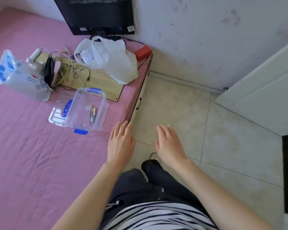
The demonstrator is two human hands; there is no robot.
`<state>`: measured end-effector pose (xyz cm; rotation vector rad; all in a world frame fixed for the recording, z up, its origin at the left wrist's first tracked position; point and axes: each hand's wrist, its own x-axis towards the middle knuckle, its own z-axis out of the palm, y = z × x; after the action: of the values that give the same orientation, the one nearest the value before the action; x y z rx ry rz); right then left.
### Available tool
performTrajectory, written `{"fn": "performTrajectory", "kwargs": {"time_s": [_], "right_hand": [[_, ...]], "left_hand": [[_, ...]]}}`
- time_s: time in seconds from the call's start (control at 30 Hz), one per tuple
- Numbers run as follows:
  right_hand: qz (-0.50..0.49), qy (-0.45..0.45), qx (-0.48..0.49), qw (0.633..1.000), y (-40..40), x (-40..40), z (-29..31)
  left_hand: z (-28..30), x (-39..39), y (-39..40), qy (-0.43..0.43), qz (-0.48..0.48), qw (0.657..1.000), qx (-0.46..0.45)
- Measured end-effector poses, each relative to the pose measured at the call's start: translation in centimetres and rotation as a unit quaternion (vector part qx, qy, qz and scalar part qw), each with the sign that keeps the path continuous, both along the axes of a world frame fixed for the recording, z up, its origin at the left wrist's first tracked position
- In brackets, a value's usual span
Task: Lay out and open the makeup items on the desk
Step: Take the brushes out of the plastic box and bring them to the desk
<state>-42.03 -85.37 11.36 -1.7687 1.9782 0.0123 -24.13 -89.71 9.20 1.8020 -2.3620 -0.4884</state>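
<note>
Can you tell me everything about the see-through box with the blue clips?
The clear plastic storage box with blue latches sits open on the pink quilted cover, near its edge. One blue latch shows at each end. Its clear lid with a blue handle lies under and beside it. Inside lie a few thin makeup brushes. Neither hand touches it.

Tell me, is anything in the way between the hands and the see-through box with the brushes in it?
Nothing visible blocks it. The left hand hovers open at the edge of the pink cover, and only bare cover lies between it and the clear box. The right hand is open over the floor, farther away.
</note>
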Motion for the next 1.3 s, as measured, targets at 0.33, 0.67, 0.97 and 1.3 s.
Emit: {"fn": "performTrajectory", "kwargs": {"time_s": [0.33, 0.67, 0.97, 1.3], "right_hand": [[0.106, 0.016, -0.003, 0.994, -10.4, -4.3, 0.3], [0.218, 0.017, -0.01, 0.976, -21.1, 0.6, 0.2], [0.344, 0.032, -0.012, 0.938, -29.3, 7.0, -1.7], [0.437, 0.004, 0.037, 0.899, -36.5, 12.8, -4.1]], "left_hand": [[-0.8, -3.5, -5.9, -0.006, 0.091, 0.996, 0.009], [-2.1, 1.6, -12.3, -0.014, 0.198, 0.978, 0.069], [-3.2, 6.7, -16.7, -0.002, 0.276, 0.954, 0.114], [-4.8, 10.9, -20.1, 0.009, 0.378, 0.917, 0.126]]}}
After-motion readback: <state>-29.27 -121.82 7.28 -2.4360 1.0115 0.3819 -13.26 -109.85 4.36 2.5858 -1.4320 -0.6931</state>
